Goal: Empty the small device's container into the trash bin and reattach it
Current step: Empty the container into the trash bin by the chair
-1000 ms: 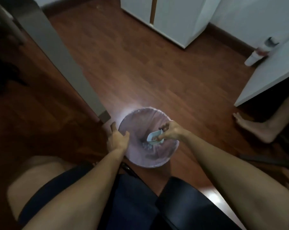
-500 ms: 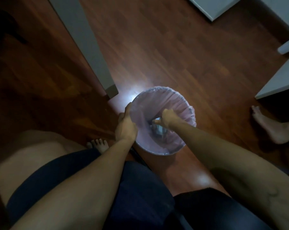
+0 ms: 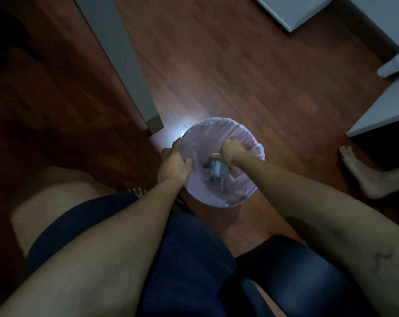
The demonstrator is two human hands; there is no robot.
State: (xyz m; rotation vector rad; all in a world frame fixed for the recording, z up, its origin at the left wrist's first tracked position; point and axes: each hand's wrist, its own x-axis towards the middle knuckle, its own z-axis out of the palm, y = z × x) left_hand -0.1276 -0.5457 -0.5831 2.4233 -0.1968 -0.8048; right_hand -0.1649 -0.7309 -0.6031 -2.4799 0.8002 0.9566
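The right hand has its grip clamped on the small pale container, held down inside the trash bin lined with a pink bag. The left hand pinches the bin's near-left rim on the wooden floor.

1 trash bin, 1 container, 2 hands, perhaps 2 bare feet.

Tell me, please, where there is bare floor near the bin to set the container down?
Bare floor runs beyond the bin, between the grey leg and the white panel. It is crowded at the near rim, where the left hand grips it and the right hand holds the container inside.
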